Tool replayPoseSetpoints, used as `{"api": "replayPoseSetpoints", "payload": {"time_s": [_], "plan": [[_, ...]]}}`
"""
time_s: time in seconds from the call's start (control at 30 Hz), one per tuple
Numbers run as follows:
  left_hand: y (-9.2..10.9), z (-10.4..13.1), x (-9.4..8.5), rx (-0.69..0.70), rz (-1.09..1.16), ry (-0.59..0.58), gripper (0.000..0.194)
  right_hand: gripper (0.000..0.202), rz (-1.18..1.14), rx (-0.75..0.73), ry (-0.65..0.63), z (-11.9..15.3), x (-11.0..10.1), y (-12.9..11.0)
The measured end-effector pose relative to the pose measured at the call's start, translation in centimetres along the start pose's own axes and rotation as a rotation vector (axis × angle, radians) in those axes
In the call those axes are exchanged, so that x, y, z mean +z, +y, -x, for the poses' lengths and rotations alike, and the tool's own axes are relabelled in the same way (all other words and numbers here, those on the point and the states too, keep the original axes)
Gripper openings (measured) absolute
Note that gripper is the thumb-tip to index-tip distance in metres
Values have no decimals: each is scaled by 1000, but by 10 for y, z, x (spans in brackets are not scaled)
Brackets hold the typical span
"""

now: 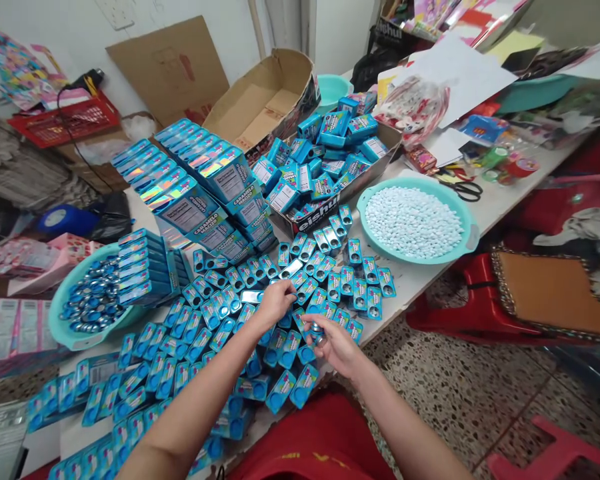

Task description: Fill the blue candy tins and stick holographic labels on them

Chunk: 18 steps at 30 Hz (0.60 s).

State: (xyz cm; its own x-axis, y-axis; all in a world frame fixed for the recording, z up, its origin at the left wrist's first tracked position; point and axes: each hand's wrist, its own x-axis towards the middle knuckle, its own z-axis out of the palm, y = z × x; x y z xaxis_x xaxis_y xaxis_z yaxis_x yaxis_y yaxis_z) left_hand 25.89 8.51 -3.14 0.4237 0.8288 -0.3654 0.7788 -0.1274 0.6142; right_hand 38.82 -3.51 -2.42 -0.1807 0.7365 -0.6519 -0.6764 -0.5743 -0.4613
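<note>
silver pcs [317, 329]: in RH [336, 345] | blue bxs [290, 348]: below LH [277, 303] + RH

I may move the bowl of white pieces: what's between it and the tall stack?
In the head view, a carton of blue boxes, with more boxes in front, lies between the bowl and the stack.

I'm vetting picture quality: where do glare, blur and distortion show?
Head view: glare streaks the glossy tops of the stacked blue boxes; head view: the grey pile at the left edge looks smeared; head view: lens distortion seems to bow the open cardboard box; head view: left hand and right hand look fairly clear.
</note>
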Motion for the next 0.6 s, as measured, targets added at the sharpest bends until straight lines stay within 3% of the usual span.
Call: {"api": "replayPoseSetpoints", "payload": {"time_s": [0.1,0.27,0.5,0.6], "plan": [[14,-18,6,-34,-348,-47,9,32,10,-25,44,3,-10,-5],[37,-34,12,-168,-512,-145,28,41,-41,13,51,-3,-18,-11],[33,-33,6,-152,-486,-135,40,41,-10,-67,26,-9,-19,-18],[25,-14,0,41,-161,-83,31,41,10,-22,-24,-11,-19,-22]]}}
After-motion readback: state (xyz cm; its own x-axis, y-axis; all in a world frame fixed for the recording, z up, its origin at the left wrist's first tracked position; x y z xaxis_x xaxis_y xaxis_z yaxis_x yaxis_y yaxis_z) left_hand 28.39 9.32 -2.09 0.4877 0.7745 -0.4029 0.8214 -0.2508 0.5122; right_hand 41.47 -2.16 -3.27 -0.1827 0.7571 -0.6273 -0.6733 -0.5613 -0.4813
